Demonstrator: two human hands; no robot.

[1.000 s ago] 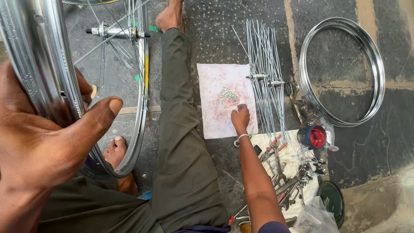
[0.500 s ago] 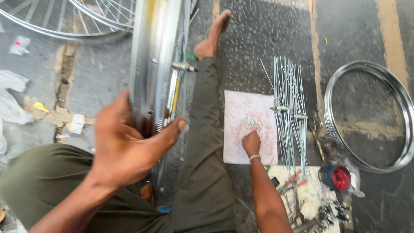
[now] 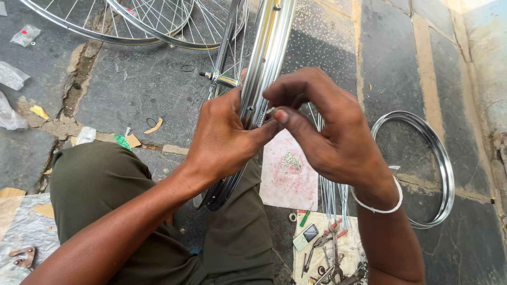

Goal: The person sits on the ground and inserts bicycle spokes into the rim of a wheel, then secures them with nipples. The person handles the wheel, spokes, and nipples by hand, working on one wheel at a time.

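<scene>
The left hand (image 3: 224,140) wraps around the rim (image 3: 264,68) of a bicycle wheel, palm against its left side and thumb stretched across the shiny outer face, so the fingers are closed on the metal. The right hand (image 3: 330,129) meets it from the other side: its thumb and forefinger are pinched together right at the rim's face, just off the tip of the left thumb, and a small silvery piece shows between them, though it is too small to tell what it is. The other right fingers curl loosely above the pinch. The rim stands on edge and runs from above the fingertips down past the left palm to the lap. Its hub (image 3: 219,79) and spokes sit just beyond the left knuckles. Below the right fingers lies a pink paper (image 3: 280,182) with a little heap of small metal parts (image 3: 290,162) on it. Under the right wrist a bundle of loose spokes (image 3: 332,192) lies on the ground, and nearer the body a cloth carries pliers (image 3: 330,240) and other tools. A bare rim (image 3: 441,163) lies flat, well to the right of the right hand. More wheels (image 3: 132,24) lie beyond the left fingers.
</scene>
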